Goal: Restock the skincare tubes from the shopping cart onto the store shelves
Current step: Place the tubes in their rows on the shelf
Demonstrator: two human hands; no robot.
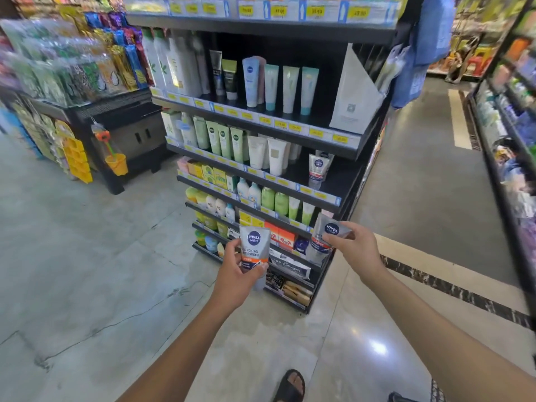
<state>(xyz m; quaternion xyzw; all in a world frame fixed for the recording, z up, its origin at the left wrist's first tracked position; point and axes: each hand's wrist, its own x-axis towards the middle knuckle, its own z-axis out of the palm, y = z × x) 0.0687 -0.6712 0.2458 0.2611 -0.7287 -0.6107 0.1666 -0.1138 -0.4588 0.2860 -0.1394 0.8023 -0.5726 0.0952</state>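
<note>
At the end-cap of a shop aisle, the left hand (pixel 235 274) grips a grey Nivea Men tube (pixel 254 245) round its lower half, upright with the label facing the camera. The right hand (pixel 355 248) pinches a second tube (pixel 324 236) of the same kind near its logo, and this one hangs tilted. Both are held in front of the lower shelves, apart from each other and not touching any shelf. A matching tube (pixel 318 169) stands cap-down on the third shelf (pixel 304 190), with bare space to its right and white tubes (pixel 272 158) near its left, so that gap looks like the destination. The shopping cart is not in view. The main risk is toppling: these tubes balance on narrow caps, and a knuckle or the incoming tube brushing the standing one could knock it over or off the front lip. The right-hand pinch looks light and off-centre, so that tube may swing or slip while being raised. Setting down both at once leaves no free hand to steady anything, and a tube released at a lean would likely fall.
</note>
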